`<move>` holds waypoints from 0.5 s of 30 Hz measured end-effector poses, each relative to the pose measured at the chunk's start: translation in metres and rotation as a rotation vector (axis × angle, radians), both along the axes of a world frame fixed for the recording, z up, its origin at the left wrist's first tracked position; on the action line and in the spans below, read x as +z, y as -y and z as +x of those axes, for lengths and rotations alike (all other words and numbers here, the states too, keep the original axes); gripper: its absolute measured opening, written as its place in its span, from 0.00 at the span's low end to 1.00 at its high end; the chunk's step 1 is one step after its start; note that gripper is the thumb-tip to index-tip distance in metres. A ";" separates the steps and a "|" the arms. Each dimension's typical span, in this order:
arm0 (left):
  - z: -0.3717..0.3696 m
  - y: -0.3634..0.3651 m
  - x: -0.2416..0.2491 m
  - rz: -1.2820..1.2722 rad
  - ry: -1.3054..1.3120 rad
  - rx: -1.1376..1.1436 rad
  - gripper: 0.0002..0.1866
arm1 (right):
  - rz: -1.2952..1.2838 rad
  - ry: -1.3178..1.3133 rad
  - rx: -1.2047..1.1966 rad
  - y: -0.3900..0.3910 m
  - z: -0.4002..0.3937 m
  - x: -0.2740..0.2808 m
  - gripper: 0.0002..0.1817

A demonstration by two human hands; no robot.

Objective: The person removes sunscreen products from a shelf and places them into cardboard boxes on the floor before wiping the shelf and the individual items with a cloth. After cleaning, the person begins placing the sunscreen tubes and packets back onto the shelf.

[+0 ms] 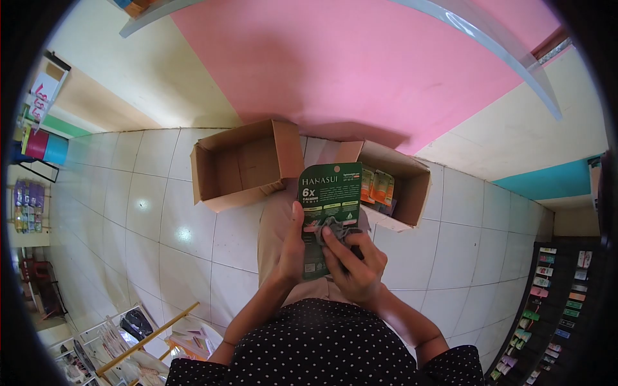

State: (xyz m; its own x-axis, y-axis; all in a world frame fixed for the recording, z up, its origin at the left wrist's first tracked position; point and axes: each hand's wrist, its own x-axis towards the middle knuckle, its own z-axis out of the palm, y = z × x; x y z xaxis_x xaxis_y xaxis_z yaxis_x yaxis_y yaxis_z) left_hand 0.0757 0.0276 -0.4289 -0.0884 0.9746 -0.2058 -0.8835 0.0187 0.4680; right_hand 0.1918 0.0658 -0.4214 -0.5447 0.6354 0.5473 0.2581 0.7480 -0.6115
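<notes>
My left hand [293, 249] grips a green Hanasui product card [329, 193] by its left edge, holding it up in front of my lap. Bunched in my right hand [355, 262] is a grey cloth [333, 229], pressed against the lower front of the card. The cloth and fingers cover part of the printing there. Beyond the card, to the right, an open cardboard box [412, 196] holds orange and green packs [380, 186]. To the left of it lies another open cardboard box [238, 161], its visible inside bare.
White floor tiles [167, 219] surround me, with a pink wall [360, 71] behind the boxes. Dark racks of small products [553, 309] stand at the right. At lower left, a yellow pole [148, 338] crosses a white rack of goods. A curved grey shelf edge [496, 38] juts overhead.
</notes>
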 end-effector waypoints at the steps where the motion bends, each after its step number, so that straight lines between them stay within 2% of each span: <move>1: 0.000 0.000 0.001 -0.055 -0.083 0.027 0.35 | -0.001 0.001 0.000 0.001 0.000 0.000 0.18; 8: -0.005 0.003 0.001 0.050 0.005 -0.011 0.35 | 0.045 -0.057 -0.004 -0.008 -0.009 0.002 0.18; 10: -0.002 0.004 0.008 -0.166 -0.212 0.033 0.35 | 0.058 -0.065 -0.002 -0.012 -0.012 0.004 0.19; 13: -0.001 0.006 -0.001 -0.088 -0.098 0.026 0.34 | 0.060 -0.065 -0.033 -0.015 -0.014 0.007 0.19; 15: -0.001 0.005 0.007 -0.138 -0.184 0.029 0.34 | 0.043 -0.070 -0.034 -0.016 -0.015 0.008 0.18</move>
State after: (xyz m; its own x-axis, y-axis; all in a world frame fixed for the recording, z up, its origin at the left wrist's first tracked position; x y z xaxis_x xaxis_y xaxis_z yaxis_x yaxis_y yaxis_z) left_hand 0.0752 0.0228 -0.4222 -0.1638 0.9347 -0.3153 -0.7849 0.0701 0.6157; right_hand 0.1764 0.0822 -0.4132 -0.4822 0.6279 0.6108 0.2417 0.7656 -0.5962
